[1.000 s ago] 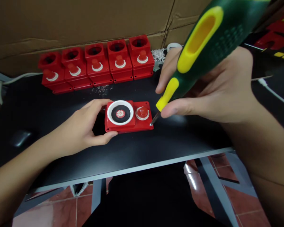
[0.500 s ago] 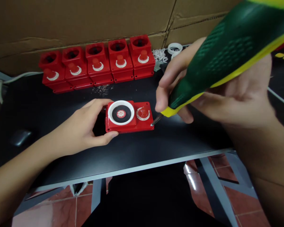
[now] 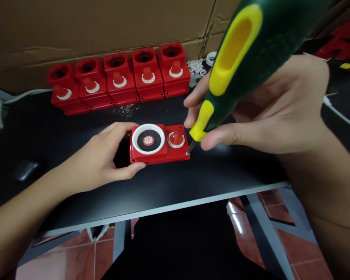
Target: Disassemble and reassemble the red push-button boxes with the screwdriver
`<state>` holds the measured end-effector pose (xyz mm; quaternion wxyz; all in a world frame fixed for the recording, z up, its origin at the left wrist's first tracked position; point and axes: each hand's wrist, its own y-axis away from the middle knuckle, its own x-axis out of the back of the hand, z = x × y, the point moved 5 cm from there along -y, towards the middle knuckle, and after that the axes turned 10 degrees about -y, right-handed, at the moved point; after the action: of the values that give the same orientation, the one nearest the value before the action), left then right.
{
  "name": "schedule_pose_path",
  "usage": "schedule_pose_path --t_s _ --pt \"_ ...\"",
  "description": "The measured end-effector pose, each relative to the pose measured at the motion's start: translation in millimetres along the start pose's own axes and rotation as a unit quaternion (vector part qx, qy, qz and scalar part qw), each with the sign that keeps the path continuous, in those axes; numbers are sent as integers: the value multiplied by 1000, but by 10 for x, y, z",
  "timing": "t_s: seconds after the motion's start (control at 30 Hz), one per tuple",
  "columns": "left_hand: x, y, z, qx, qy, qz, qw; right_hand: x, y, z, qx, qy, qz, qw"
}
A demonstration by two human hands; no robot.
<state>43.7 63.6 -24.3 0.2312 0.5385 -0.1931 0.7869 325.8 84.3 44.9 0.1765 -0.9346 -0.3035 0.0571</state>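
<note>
A red plastic box [image 3: 163, 157] lies on the black table, with a white ring around a black disc on its left part and a round red lamp dome [image 3: 175, 138] on its right. My left hand [image 3: 107, 155] grips the box's left end, thumb at the front edge and fingers behind. In my right hand [image 3: 268, 112] is a large green and yellow screwdriver [image 3: 236, 66], tilted up toward the camera. Its tip meets a shiny screw [image 3: 187, 153] at the box's front right corner.
Several taller red boxes [image 3: 119, 79] stand in a row along the cardboard at the back. White ring pieces [image 3: 196, 67] are heaped beside them, and debris [image 3: 126, 112] is scattered in front. A dark rounded object [image 3: 26, 170] lies on the left of the table [image 3: 151, 190].
My right hand has turned the screwdriver handle, so a yellow inset now faces me, and the thumb has come round to the front. The tip stays at the same corner; my left hand keeps still.
</note>
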Motion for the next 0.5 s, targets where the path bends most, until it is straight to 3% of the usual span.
schedule_pose_path --t_s 0.2,0.3,0.5 --pt "26 0 89 25 0 -1 1000 175 152 -8 33 21 11 999" --pt "18 -11 78 2 2 -3 1000 263 233 4 55 50 31 997" --pt "-35 -12 -12 -7 -11 23 1000 209 265 -23 74 26 19 997"
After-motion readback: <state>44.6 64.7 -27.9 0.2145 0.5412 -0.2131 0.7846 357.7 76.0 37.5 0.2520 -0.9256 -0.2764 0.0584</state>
